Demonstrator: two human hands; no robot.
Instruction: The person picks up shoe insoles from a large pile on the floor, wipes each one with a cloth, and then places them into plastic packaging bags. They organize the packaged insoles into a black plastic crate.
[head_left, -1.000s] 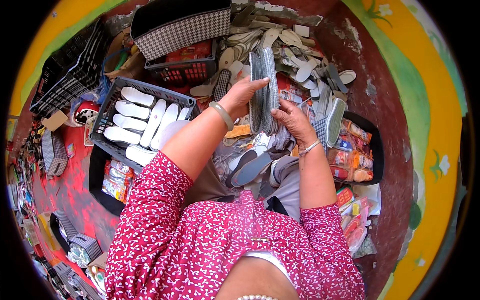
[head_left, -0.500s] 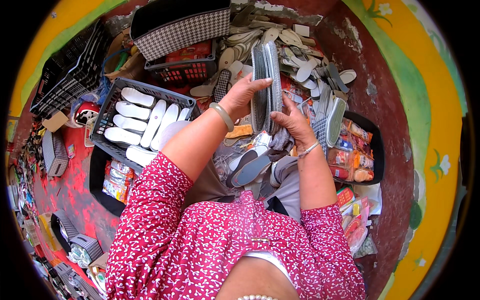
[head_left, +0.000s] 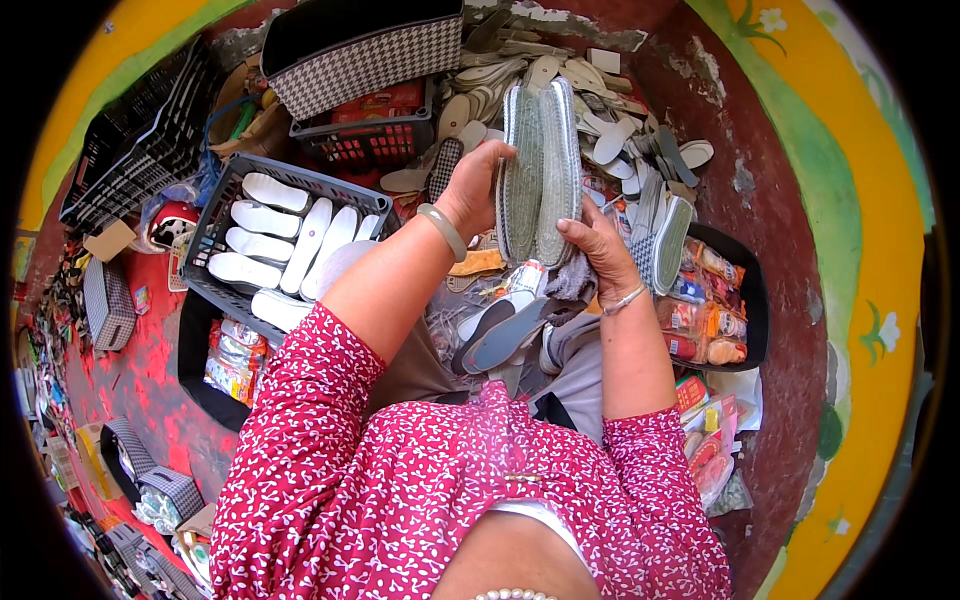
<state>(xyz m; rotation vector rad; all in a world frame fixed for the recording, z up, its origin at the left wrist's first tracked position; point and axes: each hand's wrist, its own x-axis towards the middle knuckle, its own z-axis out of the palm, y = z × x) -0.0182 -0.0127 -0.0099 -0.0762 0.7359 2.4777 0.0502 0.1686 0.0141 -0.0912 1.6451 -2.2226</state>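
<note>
Before me, side by side with their long edges nearly touching, stand two grey-green shoe insoles with pale stitched rims. My left hand is closed on the outer side of the left insole. With thumb in front and fingers behind, my right hand grips the right insole near its lower end; most of those fingers are hidden. Beneath them, a dark grey cloth and a grey insole lie about my lap.
White insoles lie in a dark plastic crate at left. Beyond my hands is a heap of loose insoles. A black bin with bagged goods stands at right, a houndstooth box at the far left.
The two insoles, pressed together and seen edge-on before, are now spread so their flat faces show. My right hand has shifted slightly right and down.
</note>
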